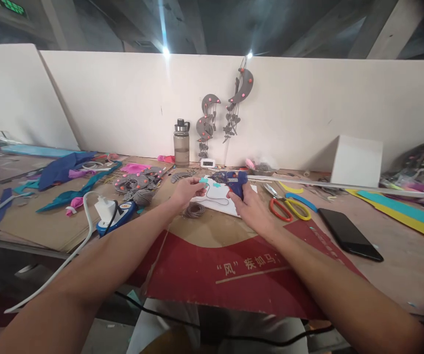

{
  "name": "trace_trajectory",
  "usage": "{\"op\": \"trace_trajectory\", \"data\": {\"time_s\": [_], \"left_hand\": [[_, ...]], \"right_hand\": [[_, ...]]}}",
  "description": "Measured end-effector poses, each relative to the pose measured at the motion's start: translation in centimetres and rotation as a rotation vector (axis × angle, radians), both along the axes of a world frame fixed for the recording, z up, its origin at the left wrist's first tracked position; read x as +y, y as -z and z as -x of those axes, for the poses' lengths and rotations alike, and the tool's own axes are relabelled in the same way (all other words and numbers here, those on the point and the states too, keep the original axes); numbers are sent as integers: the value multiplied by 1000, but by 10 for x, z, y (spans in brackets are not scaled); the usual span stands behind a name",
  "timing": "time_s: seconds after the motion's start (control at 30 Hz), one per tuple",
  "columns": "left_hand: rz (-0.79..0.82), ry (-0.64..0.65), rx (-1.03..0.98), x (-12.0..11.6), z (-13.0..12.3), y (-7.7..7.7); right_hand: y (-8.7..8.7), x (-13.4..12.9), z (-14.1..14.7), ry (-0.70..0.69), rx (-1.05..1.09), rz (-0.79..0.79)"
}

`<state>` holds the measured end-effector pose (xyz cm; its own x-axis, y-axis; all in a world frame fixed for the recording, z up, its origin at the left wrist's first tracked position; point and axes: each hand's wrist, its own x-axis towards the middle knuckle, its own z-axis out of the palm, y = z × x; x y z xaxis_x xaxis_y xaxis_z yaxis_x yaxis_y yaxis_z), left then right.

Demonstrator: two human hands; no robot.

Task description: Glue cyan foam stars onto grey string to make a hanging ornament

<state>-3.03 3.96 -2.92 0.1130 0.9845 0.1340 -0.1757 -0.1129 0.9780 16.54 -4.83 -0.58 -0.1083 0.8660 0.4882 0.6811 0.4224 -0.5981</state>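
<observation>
Glue gun (238, 183) in grip, the right hand (248, 200) closed around its blue handle, the nozzle pointing toward the left hand (187, 192) in this head-camera view. The left fingertips pinch a small turquoise piece (204, 181) above the left part of a white sheet (224, 205). A second turquoise piece (217, 185) lies on the sheet beneath the gun's front end, a thin dark cord (217, 202) curving below it. A coil of cord (194, 211) sits near the sheet's lower left edge, beyond a red-and-tan board (182, 275) printed with Chinese characters. Scissors (269, 189) and a black phone (348, 234) lie to the right; at the back, a bottle (181, 150) stands near gray crescent ornaments (246, 86) hanging against a white partition (123, 98).
</observation>
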Motion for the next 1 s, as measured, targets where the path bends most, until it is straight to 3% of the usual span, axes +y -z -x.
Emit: {"op": "trace_trajectory", "data": {"time_s": [0.23,1.0], "left_hand": [[-10,-7,0,-2,-3,1],[-17,18,1,-12,-6,-5]], "right_hand": [[1,-1,5,37,-110,4],[5,1,5,42,-134,-13]]}}
